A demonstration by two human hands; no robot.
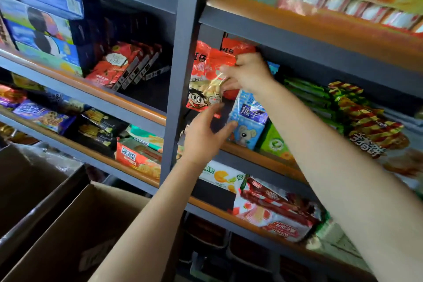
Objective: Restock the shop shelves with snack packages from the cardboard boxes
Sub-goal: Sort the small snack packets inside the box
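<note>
Grey metal shelving [176, 57] with wood-edged boards, upright post just left of the hands. Brown cardboard boxes [75, 231] lower left, flaps open, matte. Blue bear carton [248, 121] stands on the shelf right of the gap, green packs [306, 91] and striped foil wrappers [357, 107] further right. Glossy red snack bag [207, 80], crinkly plastic with clear window, upright beside the post, second red bag [235, 46] behind it. Right hand [248, 73] pinches the front bag's right edge. Left hand [206, 137] below it, fingers spread, holding nothing
</note>
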